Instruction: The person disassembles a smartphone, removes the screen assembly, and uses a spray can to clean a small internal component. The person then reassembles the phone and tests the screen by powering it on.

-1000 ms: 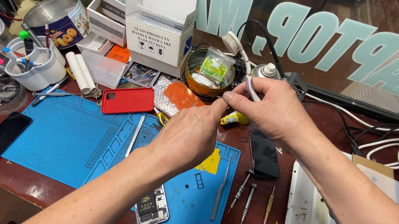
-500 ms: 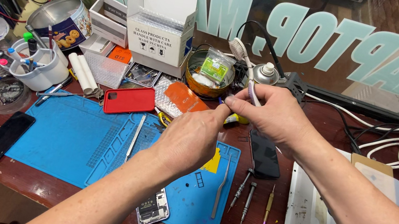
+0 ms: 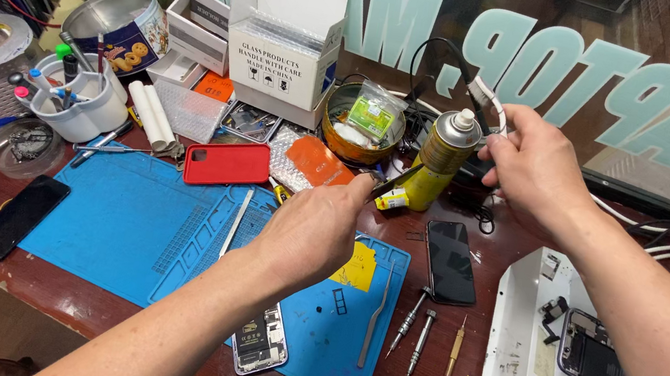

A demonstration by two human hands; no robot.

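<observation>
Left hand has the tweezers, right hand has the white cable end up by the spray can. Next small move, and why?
Probably bring the two hands together. The right hand pinches the white cable end above the spray can, while the left hand holds the tweezers lower, their tip beside the can and clearly apart from the cable. Lowering the cable toward the tweezers looks easiest.

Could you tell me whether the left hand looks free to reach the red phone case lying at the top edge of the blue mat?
Probably not at once: the left hand grips tweezers over the blue mat, so its fingers are taken. The way to the red phone case looks open.
</observation>
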